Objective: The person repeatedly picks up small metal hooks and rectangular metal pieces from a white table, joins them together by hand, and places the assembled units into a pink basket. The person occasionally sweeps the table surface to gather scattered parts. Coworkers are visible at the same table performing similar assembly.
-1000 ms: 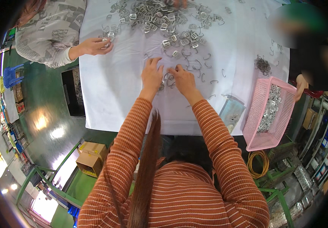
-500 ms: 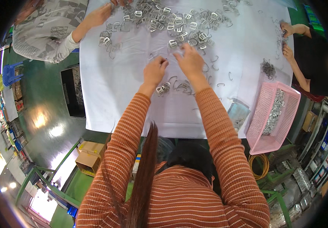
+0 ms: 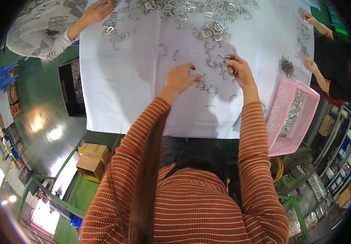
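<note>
My right hand (image 3: 241,73) is closed around silver metal buckles (image 3: 227,57), which stick out past the fingertips and under the fingers; how many cannot be seen. To its left, my left hand (image 3: 180,77) hovers low over the white table with thumb and forefinger apart. A small pale metal piece (image 3: 200,75) lies at its fingertips, and whether they touch it is unclear. Loose dark wire hooks (image 3: 211,89) are scattered below and between my hands. Farther up the table spreads a large heap of silver buckles with hooks (image 3: 191,9).
A pink perforated basket (image 3: 273,122) holding metal buckles stands at the table's right edge, near a dark clump of hooks (image 3: 286,67). Co-workers' hands (image 3: 96,13) work at far left and right (image 3: 311,65). A blue packet (image 3: 237,122) lies partly behind my right sleeve.
My right hand has moved right and nearer, away from the heap, and now holds buckles. My left hand has shifted right and opened. Buckles that lay near my left wrist no longer show there.
</note>
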`<action>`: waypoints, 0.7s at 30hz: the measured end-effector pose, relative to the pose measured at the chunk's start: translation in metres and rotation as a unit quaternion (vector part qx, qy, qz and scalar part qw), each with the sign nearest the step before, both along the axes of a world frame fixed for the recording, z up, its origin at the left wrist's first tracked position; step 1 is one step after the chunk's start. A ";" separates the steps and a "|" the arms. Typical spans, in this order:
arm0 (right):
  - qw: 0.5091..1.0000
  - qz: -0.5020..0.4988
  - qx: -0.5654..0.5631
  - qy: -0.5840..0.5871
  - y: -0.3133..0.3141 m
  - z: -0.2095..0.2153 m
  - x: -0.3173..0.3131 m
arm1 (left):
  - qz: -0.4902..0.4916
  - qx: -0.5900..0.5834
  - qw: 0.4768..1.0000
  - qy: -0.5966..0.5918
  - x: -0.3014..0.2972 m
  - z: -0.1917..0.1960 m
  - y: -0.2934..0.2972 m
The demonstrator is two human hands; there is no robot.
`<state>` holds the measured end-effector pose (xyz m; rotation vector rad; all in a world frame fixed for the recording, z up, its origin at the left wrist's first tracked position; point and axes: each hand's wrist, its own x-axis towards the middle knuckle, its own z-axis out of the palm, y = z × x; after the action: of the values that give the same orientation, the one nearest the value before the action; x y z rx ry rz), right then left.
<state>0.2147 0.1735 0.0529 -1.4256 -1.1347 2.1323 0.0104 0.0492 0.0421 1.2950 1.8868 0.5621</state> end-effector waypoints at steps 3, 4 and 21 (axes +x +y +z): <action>0.972 -0.072 -0.096 0.204 -0.028 0.007 0.010 | 0.034 0.055 0.994 0.092 0.031 -0.018 -0.017; 0.954 -0.092 -0.120 0.257 -0.036 0.009 0.007 | 0.049 0.039 0.996 0.065 0.037 -0.021 -0.022; 0.696 0.473 0.462 -0.279 -0.080 -0.012 -0.101 | 0.371 -0.053 0.790 -0.486 -0.065 0.010 -0.145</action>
<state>0.1141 0.0933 0.0409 -0.9929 -3.0875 0.9436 -0.0541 -0.0956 0.0516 -0.0006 1.3835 1.2099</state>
